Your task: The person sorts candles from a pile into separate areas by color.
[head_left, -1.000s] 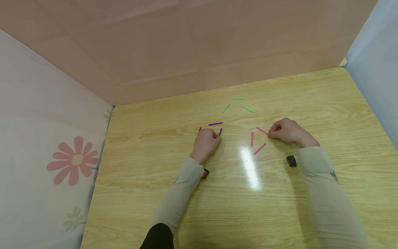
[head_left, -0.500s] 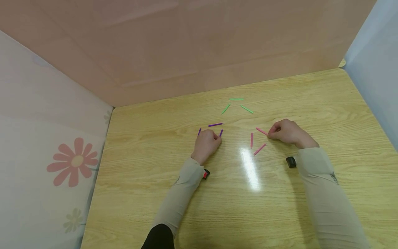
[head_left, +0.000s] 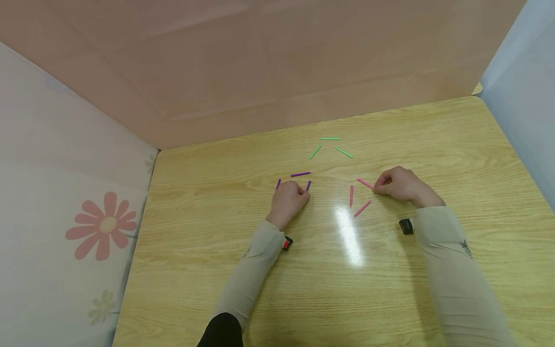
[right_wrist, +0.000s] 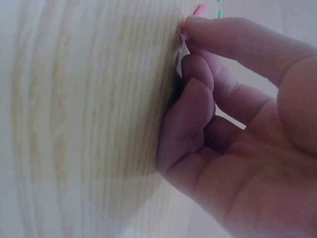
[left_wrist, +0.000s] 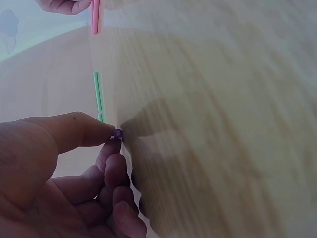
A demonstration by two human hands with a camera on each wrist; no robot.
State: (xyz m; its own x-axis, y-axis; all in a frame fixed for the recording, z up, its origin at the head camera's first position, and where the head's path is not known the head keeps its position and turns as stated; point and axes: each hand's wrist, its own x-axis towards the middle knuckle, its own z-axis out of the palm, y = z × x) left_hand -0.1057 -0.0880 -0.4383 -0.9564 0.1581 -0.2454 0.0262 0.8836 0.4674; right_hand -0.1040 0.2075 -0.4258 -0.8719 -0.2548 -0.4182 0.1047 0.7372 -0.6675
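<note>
Near the middle of the table, my left hand [head_left: 288, 201] pinches a thin purple stick [head_left: 308, 185] between thumb and index finger. The left wrist view shows only the end of that purple stick [left_wrist: 118, 133] at the fingertips. Another purple stick [head_left: 278, 183] is partly hidden behind this hand, and a third lies just beyond it. To the right, my right hand [head_left: 402, 184] pinches the near end of a pink stick [head_left: 365, 183] lying slantwise. Two more pink sticks lie beside it, one of them upright in view [head_left: 351, 196], making a loose triangle with gaps at the corners.
Three green sticks [head_left: 329, 139] lie farther back in an open triangular layout. The wood-grain table [head_left: 195, 231] meets a tan panel [head_left: 260, 62] at its back edge. Pale walls, the left one flower-patterned, flank both sides. A light glare crosses the tabletop.
</note>
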